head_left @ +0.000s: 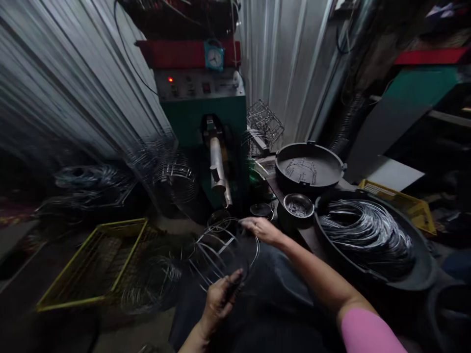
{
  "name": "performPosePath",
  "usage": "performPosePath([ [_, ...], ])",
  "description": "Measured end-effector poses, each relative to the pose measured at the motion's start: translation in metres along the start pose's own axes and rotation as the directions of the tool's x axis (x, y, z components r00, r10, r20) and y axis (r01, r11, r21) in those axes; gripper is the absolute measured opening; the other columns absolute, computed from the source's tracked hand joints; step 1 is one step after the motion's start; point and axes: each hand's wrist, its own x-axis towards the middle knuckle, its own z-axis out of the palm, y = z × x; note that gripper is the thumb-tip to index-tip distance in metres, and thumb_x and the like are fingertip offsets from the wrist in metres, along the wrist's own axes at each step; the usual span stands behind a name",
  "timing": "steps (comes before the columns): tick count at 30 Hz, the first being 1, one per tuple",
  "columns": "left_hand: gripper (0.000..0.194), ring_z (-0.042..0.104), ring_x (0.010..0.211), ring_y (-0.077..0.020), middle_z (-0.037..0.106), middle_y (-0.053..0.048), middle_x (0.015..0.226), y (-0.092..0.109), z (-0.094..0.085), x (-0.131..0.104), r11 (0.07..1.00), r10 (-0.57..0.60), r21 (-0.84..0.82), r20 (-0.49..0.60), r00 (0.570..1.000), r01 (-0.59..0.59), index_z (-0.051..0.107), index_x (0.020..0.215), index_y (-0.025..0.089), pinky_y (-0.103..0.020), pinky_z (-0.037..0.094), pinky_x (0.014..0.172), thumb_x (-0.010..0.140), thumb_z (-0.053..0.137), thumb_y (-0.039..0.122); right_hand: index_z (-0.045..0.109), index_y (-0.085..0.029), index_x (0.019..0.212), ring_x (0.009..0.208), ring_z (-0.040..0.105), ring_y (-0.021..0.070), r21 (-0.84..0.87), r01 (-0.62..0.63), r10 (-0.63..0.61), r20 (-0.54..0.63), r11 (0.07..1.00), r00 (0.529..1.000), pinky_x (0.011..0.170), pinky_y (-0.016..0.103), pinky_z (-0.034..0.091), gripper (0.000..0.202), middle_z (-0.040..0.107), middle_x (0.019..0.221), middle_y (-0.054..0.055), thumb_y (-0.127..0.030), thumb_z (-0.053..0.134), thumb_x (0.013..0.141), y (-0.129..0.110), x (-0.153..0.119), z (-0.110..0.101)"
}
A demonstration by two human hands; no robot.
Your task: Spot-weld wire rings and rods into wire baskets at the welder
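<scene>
A round wire frame [221, 247] with curved ribs is held low in front of me, over my lap. My right hand [259, 229] grips its upper right rim, fingers pinched together. Below it, my left hand [222, 295] is closed round a dark object at the frame's lower side; blur and shadow hide what that object is. Just beyond the frame stands a green machine [169, 115] with a metal arm [217, 164] reaching toward me and a small red light lit on its panel.
On the right are a round tray [329, 169] with thin wire parts, a metal bowl [299, 205] of small pieces, and a large basin [419, 269] of wire rings. A yellow-rimmed crate [79, 267] and wire coils lie at the left.
</scene>
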Motion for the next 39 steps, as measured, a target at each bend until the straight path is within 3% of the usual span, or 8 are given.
performPosePath([
  [4,0.03,0.056,0.064,-0.0126,0.062,-0.001,0.07,0.01,0.004,0.006,0.934,-0.251,-0.329,-0.33,0.91,0.139,0.063,0.084,0.019,-0.024,0.045,0.066,0.06,0.07,0.035,0.06,-0.017,0.101,0.099,0.054,0.0196,-0.368,-0.347,0.247,-0.291,0.863,0.924,0.084,0.026,0.039,0.023,0.061,0.105,0.008,-0.02,0.047,0.082,0.069,0.021,-0.073],
  [8,0.034,0.055,0.059,-0.0106,0.06,0.001,0.064,0.014,0.009,0.02,0.815,-0.381,-0.562,-0.335,0.862,0.142,0.059,0.071,0.016,-0.021,0.045,0.059,0.052,0.075,0.039,0.062,-0.013,0.098,0.098,0.056,0.025,-0.487,-0.624,0.481,-0.397,0.612,0.782,0.079,0.031,0.042,0.024,0.061,0.102,0.015,-0.011,0.049,0.078,0.144,0.031,-0.119],
  [12,0.044,0.053,0.055,-0.0091,0.059,0.004,0.067,0.014,0.018,0.031,0.765,-0.454,-0.622,-0.337,0.825,0.167,0.057,0.091,0.023,-0.018,0.041,0.047,0.053,0.076,0.031,0.06,-0.01,0.101,0.096,0.057,0.0253,-0.557,-0.683,0.569,-0.399,0.473,0.719,0.077,0.032,0.044,0.026,0.06,0.101,0.019,-0.009,0.048,0.078,0.187,0.036,-0.125],
  [18,0.04,0.051,0.054,-0.0064,0.056,0.004,0.065,0.011,0.016,0.044,0.742,-0.54,-0.638,-0.389,0.747,0.204,0.058,0.09,0.018,-0.017,0.04,0.051,0.055,0.074,0.028,0.058,-0.005,0.105,0.097,0.056,0.0271,-0.636,-0.666,0.609,-0.365,0.389,0.704,0.078,0.035,0.043,0.029,0.058,0.101,0.025,-0.01,0.04,0.083,0.208,0.044,-0.12],
  [28,0.039,0.051,0.052,-0.0085,0.055,0.004,0.059,0.01,0.018,0.032,0.727,-0.521,-0.66,-0.351,0.778,0.189,0.053,0.096,0.02,-0.019,0.04,0.048,0.063,0.069,0.033,0.062,-0.007,0.1,0.099,0.054,0.032,-0.687,-0.647,0.575,-0.397,0.331,0.715,0.076,0.04,0.043,0.028,0.058,0.104,0.023,-0.014,0.045,0.079,0.185,0.045,-0.128],
  [31,0.038,0.053,0.053,-0.0094,0.056,0.004,0.06,0.012,0.018,0.03,0.733,-0.473,-0.667,-0.357,0.805,0.135,0.051,0.096,0.02,-0.019,0.04,0.047,0.064,0.068,0.033,0.063,-0.011,0.098,0.095,0.056,0.0252,-0.554,-0.565,0.447,-0.347,0.612,0.825,0.078,0.033,0.043,0.028,0.061,0.101,0.016,-0.023,0.046,0.079,0.158,0.037,-0.114],
  [34,0.041,0.055,0.056,-0.0099,0.057,0.003,0.064,0.015,0.018,0.032,0.748,-0.407,-0.661,-0.383,0.829,0.061,0.049,0.1,0.022,-0.018,0.041,0.047,0.065,0.067,0.032,0.064,-0.014,0.091,0.089,0.058,0.019,-0.166,-0.284,0.247,-0.214,0.944,0.945,0.078,0.027,0.042,0.025,0.065,0.093,0.009,-0.025,0.049,0.074,0.118,0.023,-0.078],
  [39,0.044,0.055,0.056,-0.0099,0.057,0.003,0.066,0.019,0.023,0.029,0.755,-0.33,-0.656,-0.392,0.859,-0.01,0.048,0.104,0.023,-0.018,0.042,0.047,0.065,0.067,0.032,0.063,-0.015,0.072,0.067,0.056,0.0149,0.232,-0.08,0.101,-0.081,0.969,0.992,0.062,0.024,0.042,0.024,0.062,0.069,0.002,-0.038,0.056,0.069,0.049,0.007,-0.007],
])
